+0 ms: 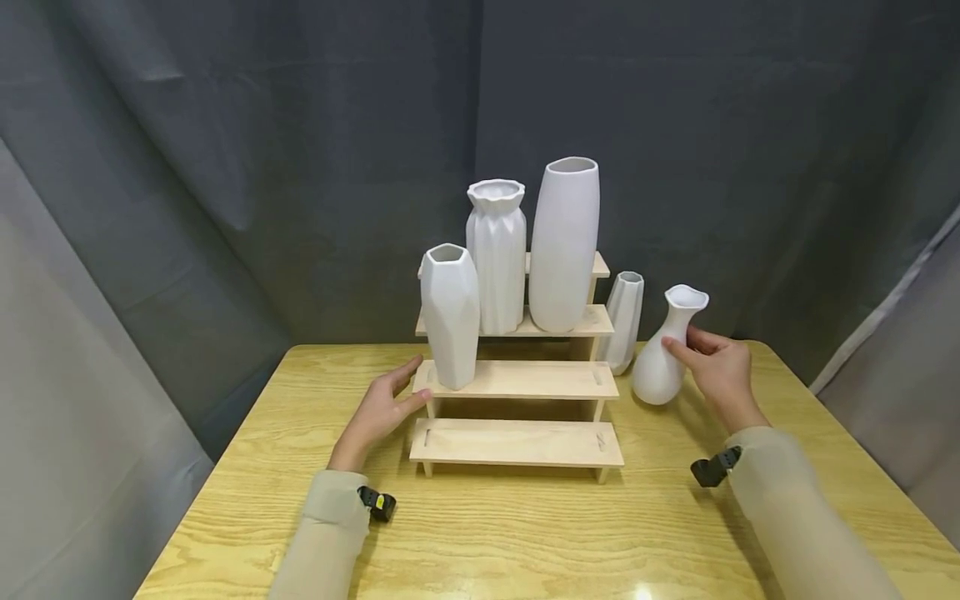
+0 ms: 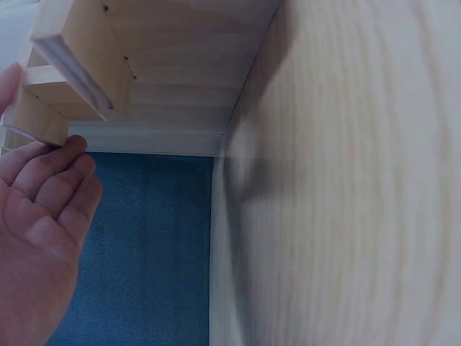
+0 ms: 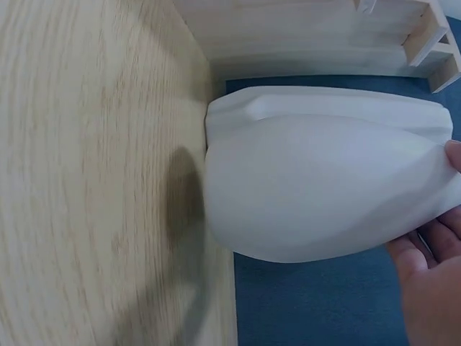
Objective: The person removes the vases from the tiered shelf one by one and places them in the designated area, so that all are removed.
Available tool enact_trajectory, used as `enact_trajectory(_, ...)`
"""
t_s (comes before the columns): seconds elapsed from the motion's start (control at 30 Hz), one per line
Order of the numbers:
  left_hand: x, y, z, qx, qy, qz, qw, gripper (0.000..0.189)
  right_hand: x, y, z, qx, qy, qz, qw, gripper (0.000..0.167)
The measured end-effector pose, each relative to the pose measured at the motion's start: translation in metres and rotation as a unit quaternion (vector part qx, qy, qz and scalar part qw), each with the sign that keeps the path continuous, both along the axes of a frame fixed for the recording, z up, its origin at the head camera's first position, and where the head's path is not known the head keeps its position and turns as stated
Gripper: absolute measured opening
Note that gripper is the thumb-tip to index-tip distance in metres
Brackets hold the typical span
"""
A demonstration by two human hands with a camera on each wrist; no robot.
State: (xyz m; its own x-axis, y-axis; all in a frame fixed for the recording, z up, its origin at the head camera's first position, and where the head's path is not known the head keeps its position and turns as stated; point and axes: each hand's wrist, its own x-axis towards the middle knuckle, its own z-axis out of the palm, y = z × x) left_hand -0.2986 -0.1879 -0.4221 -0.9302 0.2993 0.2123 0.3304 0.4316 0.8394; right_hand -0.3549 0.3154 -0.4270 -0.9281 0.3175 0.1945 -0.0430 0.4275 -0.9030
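At the right of the stand, my right hand (image 1: 718, 371) grips the neck of a white bulbous vase (image 1: 660, 367) with a wavy rim, thumb in front. The vase leans, its rounded base low over the table. Close behind it stands a slim ribbed vase (image 1: 624, 325), partly hidden by the stand. My left hand (image 1: 384, 412) holds the left end of a step on the stepped wooden stand (image 1: 525, 442), thumb at its front edge and fingers behind. In the left wrist view the fingers (image 2: 61, 169) lie along the wood.
A faceted white vase (image 1: 452, 321) stands at the left of the second step up. Higher up are a pleated vase (image 1: 497, 262) and a tall smooth vase (image 1: 566, 246). Dark curtains (image 1: 360, 167) hang behind the wooden table (image 1: 525, 542).
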Motion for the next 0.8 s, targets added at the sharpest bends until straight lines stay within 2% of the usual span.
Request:
enact_trajectory(0.27,-0.001,-0.001,0.000,0.000,-0.001,-0.001,1.0000,0.068,-0.016,0.003,-0.003,0.002,-0.003,-0.017,0.9998,0.071)
enact_trajectory(0.6,-0.003,0.001,-0.001,0.002,0.010,-0.006,0.9999,0.067,-0.036,0.009,-0.007,-0.027,-0.006,-0.039,0.9989,0.069)
enact_trajectory(0.8,-0.002,0.000,-0.001,-0.003,0.011,-0.006,0.9999,0.067,-0.044,0.008,-0.012,-0.027,0.009,-0.038,0.9989,0.064)
